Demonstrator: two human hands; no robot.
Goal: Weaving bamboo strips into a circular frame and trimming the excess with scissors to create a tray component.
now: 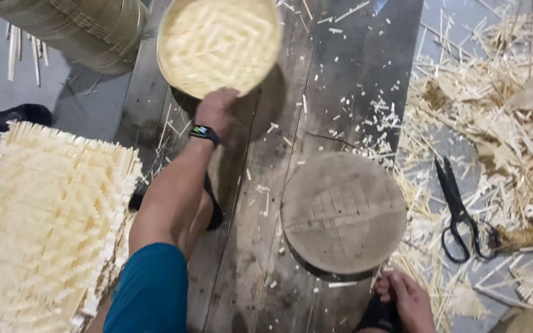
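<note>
My left hand [216, 110] grips the near rim of a round woven bamboo tray [217, 43], which is held up over the dark wooden planks [328, 80]. A black watch sits on that wrist, and the arm reaches out from a teal sleeve at the lower left. My right hand is out of view. A round wooden block [343, 213] with score marks on its top lies on the planks to the right of the arm. At the bottom right, what looks like a bare foot [408, 299] on a black sandal rests beside the block.
Black scissors [458, 209] lie among a heap of bamboo offcuts [495, 92] on the right. A stack of square woven bamboo mats [44, 228] fills the lower left. Round bamboo frames [75, 24] are stacked at the top left. Small chips litter the planks.
</note>
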